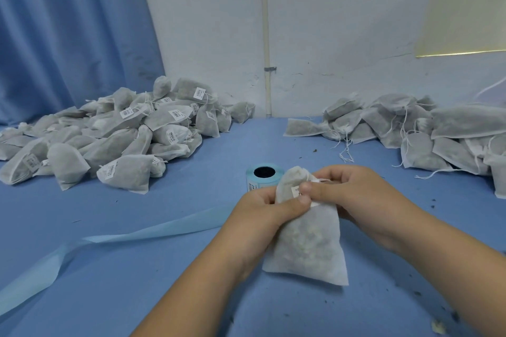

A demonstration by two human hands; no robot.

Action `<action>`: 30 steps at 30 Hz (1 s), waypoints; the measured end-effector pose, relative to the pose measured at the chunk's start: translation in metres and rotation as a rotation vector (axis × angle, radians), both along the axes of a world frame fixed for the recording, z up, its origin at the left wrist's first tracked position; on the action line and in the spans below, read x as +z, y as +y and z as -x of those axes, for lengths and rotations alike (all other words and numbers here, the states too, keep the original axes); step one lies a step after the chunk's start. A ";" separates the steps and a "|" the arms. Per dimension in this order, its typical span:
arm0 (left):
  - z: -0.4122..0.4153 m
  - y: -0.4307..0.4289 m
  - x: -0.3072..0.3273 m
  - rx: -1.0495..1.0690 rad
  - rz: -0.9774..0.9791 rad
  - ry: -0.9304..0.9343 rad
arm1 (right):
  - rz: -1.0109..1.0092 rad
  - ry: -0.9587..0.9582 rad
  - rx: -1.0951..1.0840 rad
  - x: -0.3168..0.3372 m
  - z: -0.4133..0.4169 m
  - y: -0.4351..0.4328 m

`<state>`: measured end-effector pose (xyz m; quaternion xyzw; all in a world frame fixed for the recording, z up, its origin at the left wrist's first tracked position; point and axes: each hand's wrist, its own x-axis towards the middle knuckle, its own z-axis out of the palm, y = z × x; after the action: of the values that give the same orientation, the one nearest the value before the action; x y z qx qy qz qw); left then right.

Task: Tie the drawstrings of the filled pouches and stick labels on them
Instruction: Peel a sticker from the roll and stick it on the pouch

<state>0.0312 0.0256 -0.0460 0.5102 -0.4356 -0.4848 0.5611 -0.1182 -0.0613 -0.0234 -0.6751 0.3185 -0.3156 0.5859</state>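
The pouch [306,241] hangs in mid-air over the near middle of the table [191,282], bottom edge towards the person. The left hand [262,208] wraps its neck from 9 o'clock and the right hand [353,191] from 3 o'clock. Both have curled fingers, and both thumbs bear down on the white label [296,190] near the top. Gripping from both sides probably gives the soft, filled fabric something firm behind it, so the sticker seats flat.

The label roll [264,175] stands on end just behind the pouch at 12 o'clock, close enough for a short reach. Its spent backing strip [137,235] trails off towards 8 o'clock. The labelled pile [123,131] lies at 10 o'clock and the unlabelled pile [410,128], with loose strings, at 2 o'clock. This looks like a right-to-left flow that keeps done and undone apart.

The thumbs cover most of the label, so its print and how flat it lies cannot be judged. Only a short bit of drawstring [323,180] shows by the right hand's fingers, and the knot, if any, is hidden. The fingers behind the pouch are out of sight, and the right pile is cut off by the frame edge.
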 end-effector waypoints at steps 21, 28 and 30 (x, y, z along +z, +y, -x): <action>-0.002 -0.002 -0.002 -0.052 -0.037 -0.011 | -0.171 -0.136 0.034 -0.006 0.000 -0.001; -0.003 -0.006 -0.007 0.004 -0.058 0.034 | -0.131 -0.075 -0.070 -0.005 -0.001 0.002; -0.003 -0.008 -0.007 0.129 -0.011 0.080 | -0.058 0.049 -0.016 -0.006 -0.002 0.006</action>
<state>0.0340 0.0179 -0.0531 0.5206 -0.3760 -0.4701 0.6054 -0.1158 -0.0555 -0.0296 -0.6629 0.3472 -0.2943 0.5945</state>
